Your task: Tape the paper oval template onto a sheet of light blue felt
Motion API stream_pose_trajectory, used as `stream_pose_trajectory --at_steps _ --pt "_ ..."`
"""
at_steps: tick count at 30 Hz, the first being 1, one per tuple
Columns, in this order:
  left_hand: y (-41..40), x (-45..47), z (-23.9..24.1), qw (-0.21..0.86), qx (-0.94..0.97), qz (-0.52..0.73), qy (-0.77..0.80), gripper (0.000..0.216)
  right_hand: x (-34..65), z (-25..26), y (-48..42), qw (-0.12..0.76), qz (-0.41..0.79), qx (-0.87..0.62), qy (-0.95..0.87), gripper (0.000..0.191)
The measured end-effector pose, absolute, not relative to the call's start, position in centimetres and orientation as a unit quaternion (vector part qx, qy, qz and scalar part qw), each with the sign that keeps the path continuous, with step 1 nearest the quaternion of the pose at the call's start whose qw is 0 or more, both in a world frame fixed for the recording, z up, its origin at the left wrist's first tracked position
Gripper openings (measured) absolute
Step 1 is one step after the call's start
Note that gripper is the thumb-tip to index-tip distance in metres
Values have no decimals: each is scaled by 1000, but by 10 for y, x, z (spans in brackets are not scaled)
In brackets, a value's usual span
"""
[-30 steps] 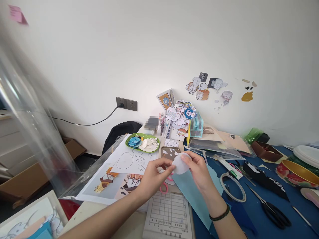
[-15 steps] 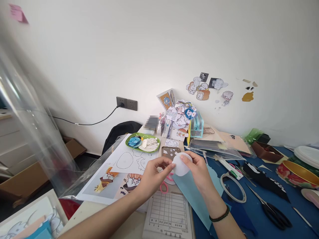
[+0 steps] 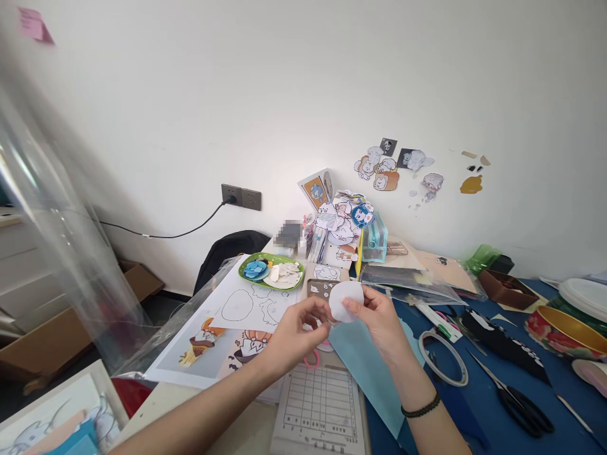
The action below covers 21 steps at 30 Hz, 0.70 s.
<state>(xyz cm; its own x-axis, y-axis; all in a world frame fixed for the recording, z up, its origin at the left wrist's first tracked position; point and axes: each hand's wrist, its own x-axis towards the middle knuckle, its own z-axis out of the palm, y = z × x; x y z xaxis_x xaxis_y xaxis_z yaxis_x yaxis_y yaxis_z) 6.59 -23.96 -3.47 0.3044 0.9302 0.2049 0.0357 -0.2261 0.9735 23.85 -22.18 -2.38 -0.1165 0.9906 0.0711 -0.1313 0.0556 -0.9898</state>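
Note:
A rounded white paper cutout is pinched between thumb and fingers of my right hand. My left hand is at the cutout's left edge, its fingers curled and the thumb a little apart from them. Whether its fingertips touch the paper is hard to see. Below the left hand shows the pink handle of a pair of scissors, partly hidden. Under my hands lie a printed grid sheet and a light blue sheet.
To the left are a green tray of blue and white paper pieces and an outline drawing sheet. Black-handled scissors, a tape roll and a floral bowl are on the right. Character cutouts stand behind.
The white cutout has turned and moved slightly up in my right hand. My left thumb has come away from its edge and dropped a little.

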Motion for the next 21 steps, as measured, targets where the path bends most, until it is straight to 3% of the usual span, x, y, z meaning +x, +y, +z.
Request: stream_pose_trajectory --at_steps 8,17,21 --pt "-232 60 -28 507 588 492 394 24 242 -18 -225 372 553 -410 -623 25" --pt "-234 62 -32 568 604 415 374 23 243 -21 -220 487 514 -449 -545 35" --pt "-237 63 -34 586 617 373 369 22 238 -24 -221 496 485 -452 -561 37"
